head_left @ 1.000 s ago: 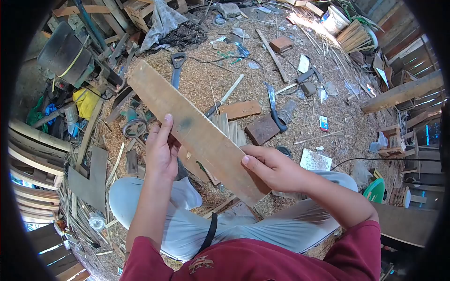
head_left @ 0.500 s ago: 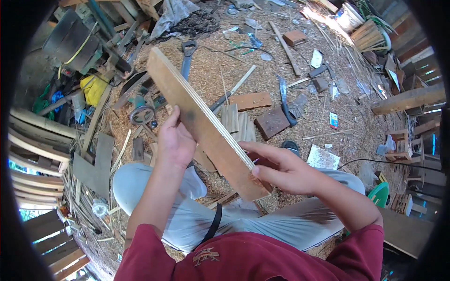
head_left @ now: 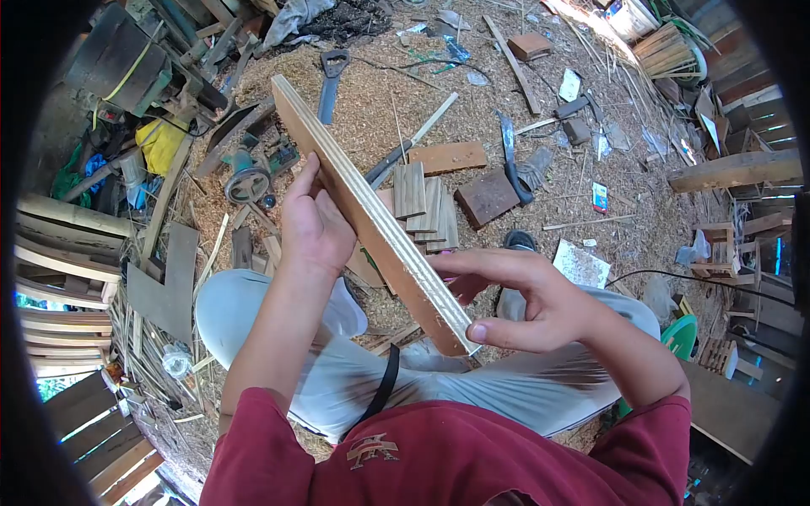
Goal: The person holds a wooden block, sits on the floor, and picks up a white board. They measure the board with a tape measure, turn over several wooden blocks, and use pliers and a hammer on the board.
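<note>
Workshop ground, thick with pale sawdust and scraps; entries below run near to far on my head-camera feed.

Item: maroon short-sleeved cotton shirt and light grey trousers, knees bent apart.

Item: long, narrow brown plywood board, held up above the lap, layered pale edge turned toward my lens. Long axis diagonal: near end low and to the right, between the knees; far end high and to the left.

Item: right hand, bare, the nearer of the two to the board's near end. Thumb tip at that end corner; thumb and forefinger parted wide, forefinger reaching the board's right side. Remaining fingers partly hidden; I cannot tell how firmly they press.

Item: left hand, bare, on the board's left side, farther up its length. Thumb laid against the brown face, other fingers passing behind; I read this as a supporting grip, though those fingertips are hidden from me.

Item: small grey-brown wooden slats, overlapping, on the ground beyond the board.

Item: dark brown rectangular block, right of the slats.

Item: orange-brown flat rectangular block, slightly farther.

Item: grey-handled handsaw, farther out, near the board's far end in view.
</note>
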Tool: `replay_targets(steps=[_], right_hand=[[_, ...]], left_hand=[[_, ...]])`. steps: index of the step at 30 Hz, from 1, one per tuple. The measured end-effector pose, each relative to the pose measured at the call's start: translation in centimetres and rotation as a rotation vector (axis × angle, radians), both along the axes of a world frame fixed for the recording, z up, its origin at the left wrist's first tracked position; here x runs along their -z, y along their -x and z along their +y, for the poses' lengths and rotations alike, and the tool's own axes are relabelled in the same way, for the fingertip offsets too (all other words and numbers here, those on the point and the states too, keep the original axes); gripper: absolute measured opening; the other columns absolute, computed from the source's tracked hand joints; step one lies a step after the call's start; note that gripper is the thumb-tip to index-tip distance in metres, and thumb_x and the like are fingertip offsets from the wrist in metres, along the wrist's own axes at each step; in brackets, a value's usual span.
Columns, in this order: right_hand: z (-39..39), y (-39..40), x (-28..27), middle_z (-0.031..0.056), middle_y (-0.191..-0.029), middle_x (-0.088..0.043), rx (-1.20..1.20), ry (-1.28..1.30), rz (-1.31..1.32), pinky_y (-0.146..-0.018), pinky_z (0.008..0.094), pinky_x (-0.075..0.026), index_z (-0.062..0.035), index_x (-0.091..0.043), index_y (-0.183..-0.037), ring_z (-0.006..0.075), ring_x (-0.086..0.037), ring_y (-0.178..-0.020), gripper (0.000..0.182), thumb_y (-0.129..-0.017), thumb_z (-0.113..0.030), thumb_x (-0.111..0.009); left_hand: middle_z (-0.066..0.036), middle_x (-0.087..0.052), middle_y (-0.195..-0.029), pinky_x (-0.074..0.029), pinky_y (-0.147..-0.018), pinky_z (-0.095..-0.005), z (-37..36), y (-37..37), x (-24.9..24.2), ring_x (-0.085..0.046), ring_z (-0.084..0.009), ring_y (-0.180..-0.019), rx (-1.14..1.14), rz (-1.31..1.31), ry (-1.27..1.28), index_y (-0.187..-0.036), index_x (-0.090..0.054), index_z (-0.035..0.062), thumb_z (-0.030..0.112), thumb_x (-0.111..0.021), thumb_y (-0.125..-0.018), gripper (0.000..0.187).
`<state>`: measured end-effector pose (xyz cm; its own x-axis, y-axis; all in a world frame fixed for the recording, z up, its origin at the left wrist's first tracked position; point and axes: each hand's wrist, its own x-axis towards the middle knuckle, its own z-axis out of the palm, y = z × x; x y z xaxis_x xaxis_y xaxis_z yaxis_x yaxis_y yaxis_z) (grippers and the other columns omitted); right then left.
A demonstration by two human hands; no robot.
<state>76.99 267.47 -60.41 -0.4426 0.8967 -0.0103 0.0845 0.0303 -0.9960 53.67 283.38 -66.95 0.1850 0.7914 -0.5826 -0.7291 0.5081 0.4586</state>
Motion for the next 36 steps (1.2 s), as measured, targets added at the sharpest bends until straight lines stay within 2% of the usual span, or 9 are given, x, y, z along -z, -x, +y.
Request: replay_targets(steps=[5,8,11,12,16,22,28,31,36], right_hand=[[-0.2,0.1,-0.1,0.0171,-0.133,-0.068,0.006,0.012,-0.006,-0.095,0.0397,-0.057,-0.0005,-0.053,-0.151,0.0234,-0.071,-0.107,0.069,-0.089,-0.021,-0.077],[-0.4,0.4,-0.2,0.0136,-0.129,-0.069,0.130,0.067,0.015,-0.092,0.0359,-0.057,-0.0001,-0.056,-0.147,0.0186,-0.070,-0.103,0.058,-0.092,-0.012,-0.070],[-0.3,-0.2,0.2,0.0102,-0.127,-0.069,0.215,0.224,0.029,-0.088,0.0313,-0.057,0.0002,-0.060,-0.140,0.0135,-0.068,-0.101,0.046,-0.095,-0.004,-0.063],[0.0,-0.3,-1.0,0.0099,-0.127,-0.070,0.269,0.381,0.033,-0.085,0.0294,-0.057,0.0007,-0.064,-0.131,0.0116,-0.068,-0.100,0.033,-0.098,-0.002,-0.061],[0.6,-0.8,0.7,0.0073,-0.116,-0.073,0.423,0.324,0.093,-0.084,0.0273,-0.055,0.0031,-0.067,-0.120,0.0083,-0.067,-0.094,0.023,-0.099,-0.001,-0.058],[1.1,-1.0,1.1,0.0077,-0.110,-0.074,0.489,0.356,0.067,-0.082,0.0280,-0.055,0.0038,-0.068,-0.118,0.0091,-0.067,-0.093,0.022,-0.100,-0.002,-0.058],[1.2,-0.6,0.3,0.0099,-0.102,-0.074,0.471,0.394,0.144,-0.082,0.0296,-0.058,0.0067,-0.067,-0.116,0.0130,-0.071,-0.091,0.022,-0.098,-0.006,-0.071],[1.2,-0.4,0.9,0.0103,-0.102,-0.074,0.505,0.358,0.071,-0.082,0.0299,-0.060,0.0078,-0.067,-0.115,0.0147,-0.072,-0.092,0.025,-0.097,-0.007,-0.075],[1.2,-0.5,2.5,0.0121,-0.100,-0.075,0.571,0.349,0.048,-0.077,0.0295,-0.060,0.0072,-0.069,-0.108,0.0144,-0.073,-0.087,0.018,-0.097,-0.007,-0.074]], left_hand=[[-0.010,-0.070,-0.095,-0.056,-0.082,-0.0412,0.1,0.4,0.1,-0.069,-0.0257,-0.090,-0.002,-0.025,-0.004,-0.113,-0.065,0.0000,0.027,-0.062,-0.104,0.028],[-0.012,-0.070,-0.103,-0.056,-0.093,-0.0438,-0.4,0.6,-0.7,-0.069,-0.0277,-0.098,0.046,0.004,-0.065,-0.118,-0.062,-0.0018,0.020,-0.063,-0.103,0.027],[-0.012,-0.068,-0.118,-0.049,-0.111,-0.0473,0.6,1.6,1.2,-0.066,-0.0270,-0.113,0.025,0.058,-0.099,-0.125,-0.060,0.0021,0.015,-0.063,-0.102,0.026],[-0.012,-0.067,-0.124,-0.049,-0.113,-0.0455,1.1,2.0,1.6,-0.065,-0.0266,-0.118,0.031,-0.006,-0.101,-0.131,-0.057,0.0019,0.008,-0.060,-0.102,0.031],[-0.012,-0.063,-0.132,-0.046,-0.116,-0.0425,1.1,2.0,1.4,-0.061,-0.0254,-0.126,0.002,0.010,-0.216,-0.137,-0.052,0.0017,0.001,-0.056,-0.102,0.035],[-0.015,-0.064,-0.136,-0.042,-0.119,-0.0459,1.1,1.5,1.2,-0.060,-0.0289,-0.131,-0.050,0.038,-0.225,-0.140,-0.053,-0.0007,0.004,-0.054,-0.104,0.036],[-0.015,-0.059,-0.139,-0.041,-0.121,-0.0457,1.0,1.6,0.7,-0.057,-0.0282,-0.132,-0.057,-0.014,-0.221,-0.144,-0.046,0.0013,-0.003,-0.053,-0.101,0.043],[-0.014,-0.059,-0.138,-0.041,-0.121,-0.0458,0.9,1.5,0.5,-0.058,-0.0282,-0.131,-0.056,-0.032,-0.228,-0.144,-0.046,0.0021,-0.004,-0.053,-0.101,0.044],[-0.013,-0.060,-0.133,-0.041,-0.121,-0.0464,0.6,1.1,0.2,-0.058,-0.0281,-0.129,-0.073,-0.054,-0.229,-0.138,-0.049,0.0039,-0.003,-0.055,-0.101,0.039]])
